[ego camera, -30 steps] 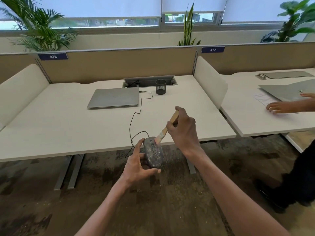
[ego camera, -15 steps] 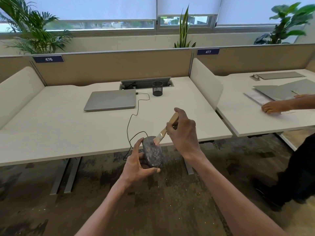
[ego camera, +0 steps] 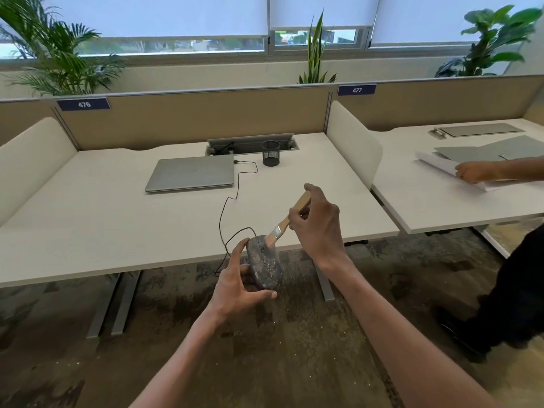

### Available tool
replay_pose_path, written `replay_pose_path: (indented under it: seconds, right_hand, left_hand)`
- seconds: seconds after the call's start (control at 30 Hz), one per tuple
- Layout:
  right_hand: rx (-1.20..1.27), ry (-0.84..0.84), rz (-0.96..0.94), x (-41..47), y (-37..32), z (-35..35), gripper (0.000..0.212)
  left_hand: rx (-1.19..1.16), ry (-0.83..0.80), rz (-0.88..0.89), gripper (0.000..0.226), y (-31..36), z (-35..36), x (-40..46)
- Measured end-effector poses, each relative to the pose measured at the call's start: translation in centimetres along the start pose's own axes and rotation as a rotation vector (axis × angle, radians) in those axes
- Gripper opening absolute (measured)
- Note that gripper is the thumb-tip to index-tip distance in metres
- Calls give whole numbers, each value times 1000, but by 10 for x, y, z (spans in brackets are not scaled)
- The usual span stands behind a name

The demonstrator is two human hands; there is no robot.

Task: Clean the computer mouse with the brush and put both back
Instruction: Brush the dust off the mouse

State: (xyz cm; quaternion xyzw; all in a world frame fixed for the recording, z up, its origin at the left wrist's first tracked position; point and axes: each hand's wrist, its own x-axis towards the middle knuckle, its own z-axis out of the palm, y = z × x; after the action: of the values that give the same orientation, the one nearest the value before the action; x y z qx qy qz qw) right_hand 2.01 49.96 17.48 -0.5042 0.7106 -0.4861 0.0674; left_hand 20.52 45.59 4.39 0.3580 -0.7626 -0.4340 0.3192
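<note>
Since the earlier frame: brush (ego camera: pixel 287 221) bristles slid from mid-body up to the mouse's (ego camera: pixel 264 265) front end, by the scroll wheel. Left hand (ego camera: pixel 239 285), grip wrapped around the speckled grey mouse, holding it in the air just off the desk (ego camera: pixel 97 219) edge, thumb under the rear. Right hand (ego camera: pixel 316 223), grip pinching the wooden brush handle, up and right of the mouse. Cable (ego camera: pixel 232 201) runs from the mouse away to the closed laptop (ego camera: pixel 191 173).

Soft window daylight; warped edges
</note>
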Motion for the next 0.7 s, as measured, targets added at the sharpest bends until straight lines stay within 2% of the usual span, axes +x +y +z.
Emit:
replay_pose_path:
  seconds: [0.13, 0.33, 0.47, 0.57, 0.7]
  right_hand:
    - [5, -48, 46, 0, 4, 4, 61]
    - [-70, -35, 78, -1, 18, -1, 59]
    - [32, 29, 47, 1, 13, -1, 55]
    - [96, 17, 65, 4, 12, -1, 54]
    - [32, -15, 101, 0, 18, -4, 55]
  left_hand:
    - [-25, 7, -13, 125, 3, -2, -2]
    - [-7, -8, -41, 126, 1, -4, -7]
    - [-16, -9, -40, 126, 4, -5, -4]
    - [-19, -13, -32, 123, 7, -5, -2]
    - [-44, -20, -47, 125, 5, -4, -2]
